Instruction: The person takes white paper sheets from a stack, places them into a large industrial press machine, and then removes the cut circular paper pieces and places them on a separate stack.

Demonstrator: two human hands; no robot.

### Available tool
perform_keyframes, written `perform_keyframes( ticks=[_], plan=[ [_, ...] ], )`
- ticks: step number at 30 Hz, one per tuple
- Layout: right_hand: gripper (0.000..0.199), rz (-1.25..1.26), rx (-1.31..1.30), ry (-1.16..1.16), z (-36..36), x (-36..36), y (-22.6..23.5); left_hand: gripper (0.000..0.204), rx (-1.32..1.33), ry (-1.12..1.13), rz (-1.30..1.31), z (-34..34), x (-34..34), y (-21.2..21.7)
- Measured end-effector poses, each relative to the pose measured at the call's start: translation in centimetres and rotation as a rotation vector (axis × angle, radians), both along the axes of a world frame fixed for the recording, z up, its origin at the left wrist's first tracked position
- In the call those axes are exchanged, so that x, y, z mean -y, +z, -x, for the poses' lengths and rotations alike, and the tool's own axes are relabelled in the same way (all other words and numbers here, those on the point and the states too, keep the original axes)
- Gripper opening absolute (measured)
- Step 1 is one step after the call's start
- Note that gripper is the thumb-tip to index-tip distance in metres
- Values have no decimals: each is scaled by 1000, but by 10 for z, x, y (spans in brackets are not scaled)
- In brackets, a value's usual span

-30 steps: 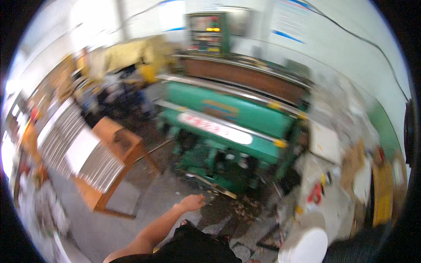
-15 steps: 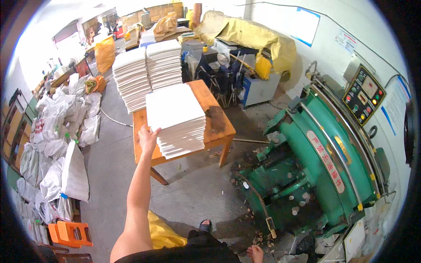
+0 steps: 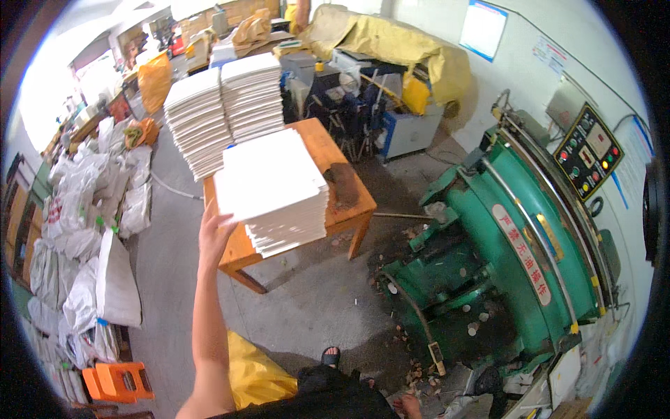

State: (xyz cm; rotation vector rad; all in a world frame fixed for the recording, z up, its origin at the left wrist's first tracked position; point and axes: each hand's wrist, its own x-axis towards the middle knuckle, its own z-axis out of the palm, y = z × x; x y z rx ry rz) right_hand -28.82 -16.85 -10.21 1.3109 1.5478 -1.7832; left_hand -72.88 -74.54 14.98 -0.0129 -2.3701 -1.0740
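My left hand (image 3: 215, 229) reaches far forward and pinches the near-left corner of a white sheet (image 3: 234, 190) at the top of a stack. That sheet juts out to the left, past the rest of the pile. The stack of white sheets (image 3: 287, 229) stands on a small wooden table (image 3: 357, 204), whose right part bears a dark stain. Low in the picture, beside my dark clothing, my right hand (image 3: 407, 405) hangs down; its fingers are too small and blurred to make out.
Two taller stacks of white sheets (image 3: 199, 126) rise behind the table. A green machine (image 3: 481, 234) with a control panel (image 3: 588, 152) fills the right side. White sacks (image 3: 118, 279) and orange stools (image 3: 118, 381) line the left. Scraps litter the floor near the machine.
My left hand has moved left and slightly nearer, drawing the top sheet leftward off the stack's edge. My right hand stays low. The view has shifted slightly.
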Motion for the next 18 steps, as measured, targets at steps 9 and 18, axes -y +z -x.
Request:
perform_keyframes(
  ticks=[9,18],
  plan=[
    [24,-406,-62,266,1,-61,-60,46,336,-26,-1076,-28,14,-19],
    [28,-701,-953,-202,138,-144,327,82,119,-229,-953,-18,-143,3]
  ],
)
